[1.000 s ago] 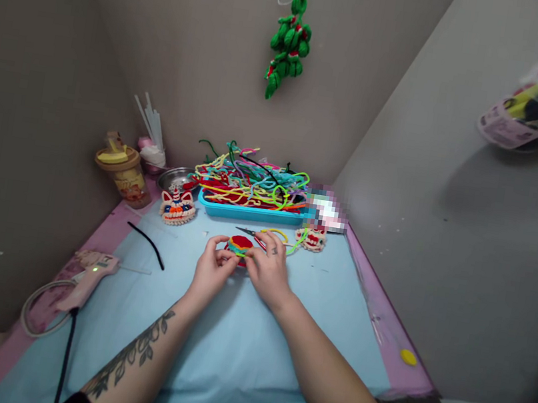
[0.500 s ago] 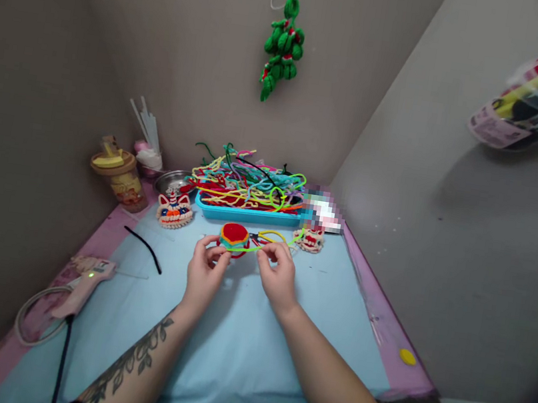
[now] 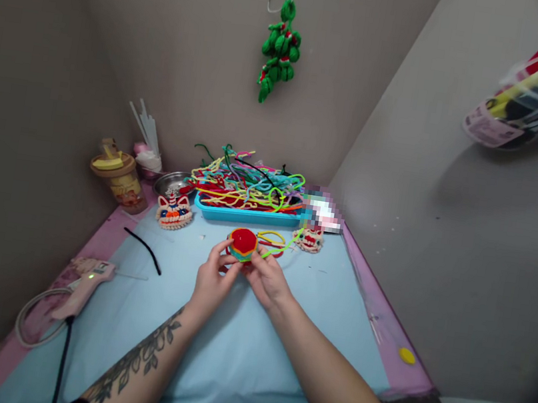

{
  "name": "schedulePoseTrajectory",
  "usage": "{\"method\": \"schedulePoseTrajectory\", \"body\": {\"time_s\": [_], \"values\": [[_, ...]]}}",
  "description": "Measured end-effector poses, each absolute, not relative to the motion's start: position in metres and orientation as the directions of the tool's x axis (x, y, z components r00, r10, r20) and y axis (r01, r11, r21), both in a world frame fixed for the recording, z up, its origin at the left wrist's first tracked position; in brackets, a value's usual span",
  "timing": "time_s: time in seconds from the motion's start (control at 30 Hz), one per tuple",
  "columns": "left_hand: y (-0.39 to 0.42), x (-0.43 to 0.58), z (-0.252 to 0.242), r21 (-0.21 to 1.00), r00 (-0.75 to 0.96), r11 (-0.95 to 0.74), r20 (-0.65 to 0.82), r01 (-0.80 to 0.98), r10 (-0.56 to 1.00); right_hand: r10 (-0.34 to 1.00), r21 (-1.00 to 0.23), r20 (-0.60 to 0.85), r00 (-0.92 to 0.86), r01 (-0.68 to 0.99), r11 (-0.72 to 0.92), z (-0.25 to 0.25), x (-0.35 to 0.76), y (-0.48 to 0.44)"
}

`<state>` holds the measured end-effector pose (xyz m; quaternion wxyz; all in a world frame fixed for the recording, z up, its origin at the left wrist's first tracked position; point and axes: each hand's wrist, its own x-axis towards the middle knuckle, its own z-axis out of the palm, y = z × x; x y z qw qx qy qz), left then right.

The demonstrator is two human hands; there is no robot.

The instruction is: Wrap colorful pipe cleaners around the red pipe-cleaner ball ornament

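A small round piece made of fuzzy pipe cleaners (image 3: pixel 244 241), red in the middle with orange and teal bands round its edge, is up between my two hands. My left hand (image 3: pixel 213 279) grips its left side with the thumb at the lower rim. At the right side, my right hand (image 3: pixel 268 281) pinches the rim. A bright green pipe cleaner (image 3: pixel 277 252) runs along the lower rim and trails off to the right past my right fingers. Pliers with yellow and red handles (image 3: pixel 272 236) lie just behind, partly hidden.
A blue tray (image 3: pixel 251 216) heaped with coloured pipe cleaners stands at the back. Lion-head pieces (image 3: pixel 175 213) (image 3: pixel 311 239) lie on either side. On the left are a glue gun (image 3: pixel 87 285) with its cord, a black pipe cleaner (image 3: pixel 144 249) and a tub (image 3: pixel 123 183).
The round piece has shifted slightly right and turned in my hands. My right hand has moved in from the stretched green pipe cleaner to the piece's rim.
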<state>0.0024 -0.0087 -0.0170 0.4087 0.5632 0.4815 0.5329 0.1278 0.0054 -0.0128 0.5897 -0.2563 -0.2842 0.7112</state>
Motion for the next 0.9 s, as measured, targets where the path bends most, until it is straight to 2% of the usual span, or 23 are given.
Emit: {"method": "schedulePoseTrajectory", "body": {"time_s": [0.1,0.17,0.27,0.4,0.57,0.8,0.9], "values": [[-0.008,-0.002,-0.012,0.965,-0.024,-0.216,0.222,0.15,0.975,0.985,-0.735,-0.052,-0.165,-0.661,-0.15,-0.015,0.131,0.009],[-0.005,-0.006,-0.009,0.964,-0.119,-0.226,0.243,0.14,0.963,0.99,-0.772,-0.059,-0.132,-0.622,-0.129,-0.017,0.135,0.011],[0.003,-0.01,-0.008,0.983,-0.219,-0.183,0.181,0.009,0.959,0.99,-0.851,-0.036,-0.138,-0.515,-0.103,-0.019,0.139,0.014],[0.008,-0.011,-0.008,0.973,-0.068,0.02,-0.037,-0.229,0.997,0.968,-0.912,0.007,-0.251,-0.398,-0.097,-0.021,0.141,0.014],[0.004,-0.008,-0.001,0.935,0.042,0.16,-0.155,-0.315,0.987,0.943,-0.939,0.056,-0.329,-0.339,-0.063,-0.021,0.14,0.013],[0.004,-0.006,-0.001,0.849,0.051,0.288,-0.296,-0.444,0.954,0.962,-0.969,0.147,-0.231,-0.23,0.093,-0.024,0.138,0.014],[0.004,-0.006,-0.003,0.831,0.066,0.324,-0.331,-0.453,0.941,0.978,-0.976,0.116,-0.176,-0.202,0.08,-0.029,0.138,0.016]]}}
